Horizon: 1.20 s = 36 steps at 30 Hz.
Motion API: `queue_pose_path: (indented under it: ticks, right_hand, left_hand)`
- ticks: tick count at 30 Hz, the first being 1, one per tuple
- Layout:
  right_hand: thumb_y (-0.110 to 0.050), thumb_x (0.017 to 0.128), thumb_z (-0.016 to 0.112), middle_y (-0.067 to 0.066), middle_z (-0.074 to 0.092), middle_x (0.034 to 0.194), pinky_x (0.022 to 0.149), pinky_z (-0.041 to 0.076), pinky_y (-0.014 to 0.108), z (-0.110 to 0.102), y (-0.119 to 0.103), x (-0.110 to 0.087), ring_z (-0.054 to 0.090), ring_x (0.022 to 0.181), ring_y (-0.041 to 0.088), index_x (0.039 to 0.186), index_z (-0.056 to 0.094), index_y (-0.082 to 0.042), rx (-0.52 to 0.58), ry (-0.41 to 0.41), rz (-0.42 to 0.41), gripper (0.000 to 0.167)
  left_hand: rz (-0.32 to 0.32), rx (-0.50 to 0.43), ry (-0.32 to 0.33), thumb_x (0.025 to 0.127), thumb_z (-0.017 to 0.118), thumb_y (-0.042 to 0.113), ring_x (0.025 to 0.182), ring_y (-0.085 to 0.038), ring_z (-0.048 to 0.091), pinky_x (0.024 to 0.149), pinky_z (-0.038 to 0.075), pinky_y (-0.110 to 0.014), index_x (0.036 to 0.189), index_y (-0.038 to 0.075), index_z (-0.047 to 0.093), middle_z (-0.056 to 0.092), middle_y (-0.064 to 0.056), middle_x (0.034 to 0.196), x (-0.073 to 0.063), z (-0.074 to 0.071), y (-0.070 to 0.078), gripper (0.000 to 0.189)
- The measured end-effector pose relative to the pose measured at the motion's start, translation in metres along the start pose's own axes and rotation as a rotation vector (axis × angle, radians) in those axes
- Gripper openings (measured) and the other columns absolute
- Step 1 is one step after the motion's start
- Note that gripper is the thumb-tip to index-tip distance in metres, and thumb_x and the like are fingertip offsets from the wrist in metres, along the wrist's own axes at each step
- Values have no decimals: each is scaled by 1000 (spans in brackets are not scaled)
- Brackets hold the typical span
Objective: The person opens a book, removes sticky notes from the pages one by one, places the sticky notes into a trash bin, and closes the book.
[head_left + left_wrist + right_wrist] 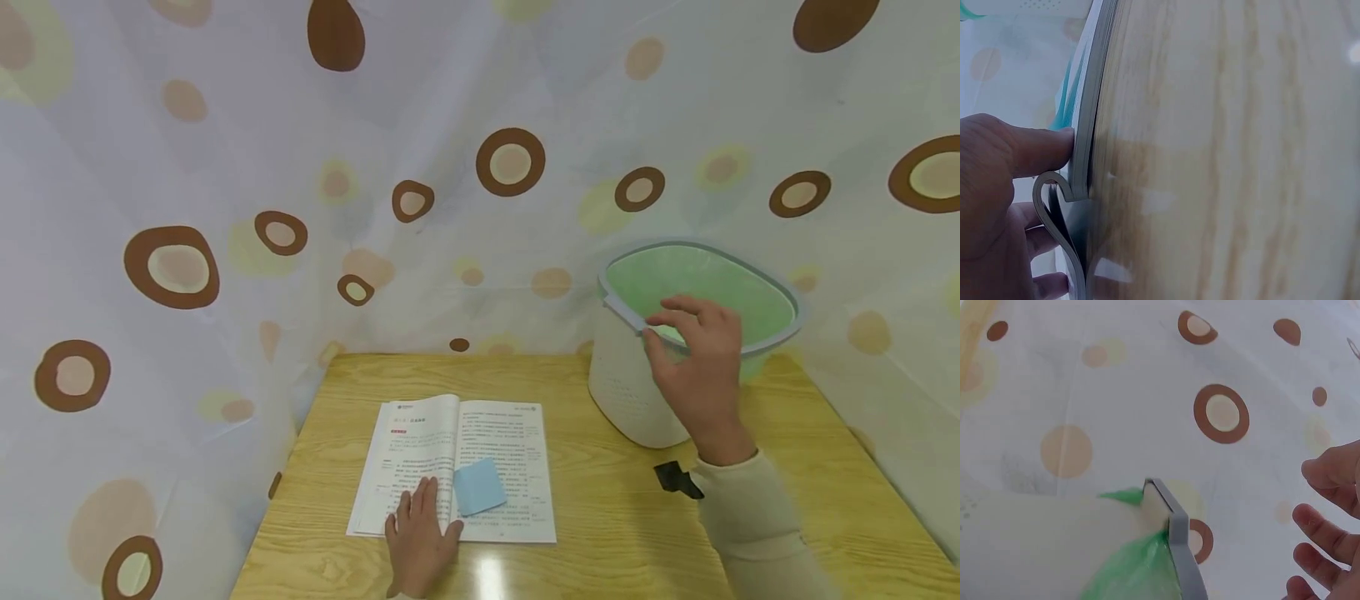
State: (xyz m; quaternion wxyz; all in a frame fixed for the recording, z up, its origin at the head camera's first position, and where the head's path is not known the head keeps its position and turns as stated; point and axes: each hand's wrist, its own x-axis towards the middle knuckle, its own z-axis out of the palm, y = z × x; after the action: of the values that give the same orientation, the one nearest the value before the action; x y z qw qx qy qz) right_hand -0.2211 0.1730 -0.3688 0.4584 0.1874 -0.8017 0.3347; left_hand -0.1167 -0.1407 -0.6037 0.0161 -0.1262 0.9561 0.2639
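Observation:
An open book (517, 442) with printed pages lies on the wooden table. My left hand (422, 537) rests on the lower part of its left page, fingers extended and the thumb by the centre fold. In the left wrist view, the thumb (1044, 150) touches the book's bottom edge, where the pages curve at the fold. A light blue square of paper (480, 487) lies on the right page. Over the front rim of a white waste bin (633, 383), my right hand (701, 371) hovers with fingers loosely bent. Nothing shows between its fingers, and the right wrist view has it apart from the rim.
A green bag (697, 279) lines the bin, held under a grey rim (780, 333). The bin stands at the table's back right. Spotted white sheeting (450, 100) hangs behind and at the sides. A small black piece (678, 481) shows beside the right cuff.

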Motion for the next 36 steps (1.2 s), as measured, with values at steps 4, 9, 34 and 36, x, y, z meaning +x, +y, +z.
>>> queue_pose_path:
  ticks: [4,9,34,36]
  right_hand:
    - [5,81,72,25,67,108,96,37,59,20,-10,-16,54,104,45,90,72,2,47,-68,-51,10]
    - [6,76,77,20,69,105,90,43,55,53,-21,-46,57,100,41,89,72,-2,85,-177,-104,16]
    - [-40,77,81,6,57,128,89,52,48,163,-48,-185,55,114,27,123,65,-15,-97,-1105,76,55]
    - [-38,77,80,7,56,131,87,53,47,165,-47,-188,56,112,27,127,62,-14,-130,-1122,82,59]
  left_hand:
    - [3,-1,5,84,71,37,145,-46,31,115,19,-73,148,12,42,41,-12,157,-1,-2,0,75]
    - [22,-24,11,84,71,35,144,-47,32,114,20,-74,147,10,43,42,-13,156,-2,-3,2,74]
    - [24,-3,47,82,74,35,143,-47,33,114,21,-74,146,11,44,43,-13,155,-1,1,-1,75]
    - [30,-8,50,82,74,35,143,-47,33,114,21,-74,146,11,44,43,-13,155,-1,1,-1,74]
